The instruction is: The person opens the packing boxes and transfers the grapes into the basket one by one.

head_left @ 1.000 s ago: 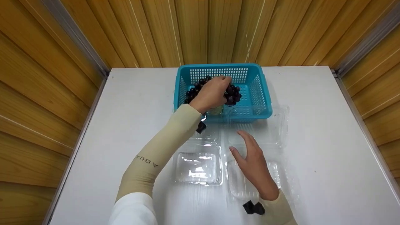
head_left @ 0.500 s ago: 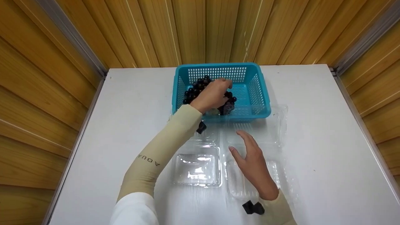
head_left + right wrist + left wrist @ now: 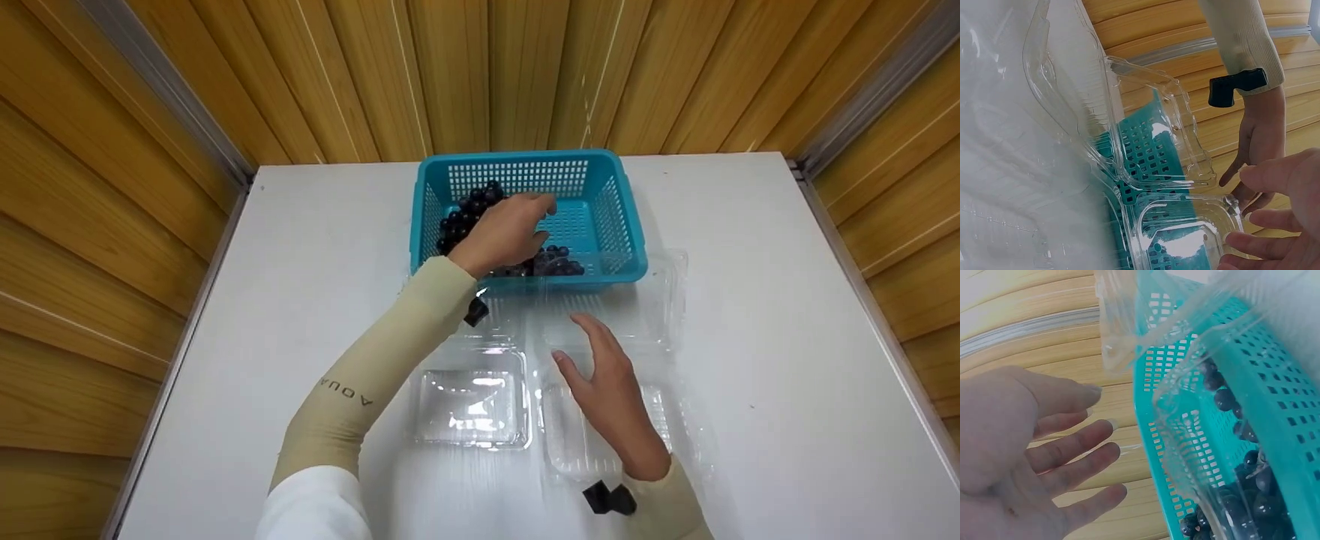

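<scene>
My left hand [image 3: 506, 229] hovers over the blue plastic basket [image 3: 517, 156], holding nothing. Its fingers are spread and relaxed in the left wrist view, apart from the basket. Dark grapes [image 3: 459, 225] fill the basket's left part, and a bunch of grapes [image 3: 559, 265] lies by its front wall, seen through a clear lid. My right hand [image 3: 611, 386] stays above the right clear clamshell container [image 3: 581, 446], its thumb and fingers apart with nothing between them. To the left sits another clear clamshell container [image 3: 472, 409], open. Part of the grapes is hidden under my left hand.
The transparent lids [image 3: 637, 322] stand raised between the containers and the basket, overlapping its front wall. A white table [image 3: 322, 262] carries everything. Wood-patterned panels [image 3: 525, 75] close off the back and both sides.
The bunch of grapes under my left hand has come down toward the basket's front wall, and the hand has let it go. My right hand has stayed in place.
</scene>
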Demonstrator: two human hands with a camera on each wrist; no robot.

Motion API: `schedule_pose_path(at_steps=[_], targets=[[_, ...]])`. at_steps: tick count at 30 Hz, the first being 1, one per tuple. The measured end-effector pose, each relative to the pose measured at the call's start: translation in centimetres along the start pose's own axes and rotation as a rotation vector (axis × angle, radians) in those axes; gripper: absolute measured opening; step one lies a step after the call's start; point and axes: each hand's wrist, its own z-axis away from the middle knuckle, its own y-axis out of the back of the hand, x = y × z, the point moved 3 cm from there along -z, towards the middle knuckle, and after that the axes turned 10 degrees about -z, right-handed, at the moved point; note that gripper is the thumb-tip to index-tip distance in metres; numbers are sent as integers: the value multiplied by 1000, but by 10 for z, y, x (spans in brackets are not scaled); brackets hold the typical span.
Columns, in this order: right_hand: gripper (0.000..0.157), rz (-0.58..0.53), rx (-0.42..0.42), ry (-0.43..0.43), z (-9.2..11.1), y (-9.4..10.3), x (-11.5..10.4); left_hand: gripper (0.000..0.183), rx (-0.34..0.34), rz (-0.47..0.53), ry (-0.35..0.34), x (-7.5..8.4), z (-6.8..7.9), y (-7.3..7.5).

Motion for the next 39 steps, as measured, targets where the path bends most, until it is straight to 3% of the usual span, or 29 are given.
schedule_pose_path(at_steps=[15,27,39], targets=[[61,62,-17,35,-11,13,-7,46,62,-154,20,8,31,12],[66,133,64,207,-20,25,-14,49,127,-197,2,8,58,12],[72,198,25,296,-35,33,-22,66,154,-255,18,7,89,5]])
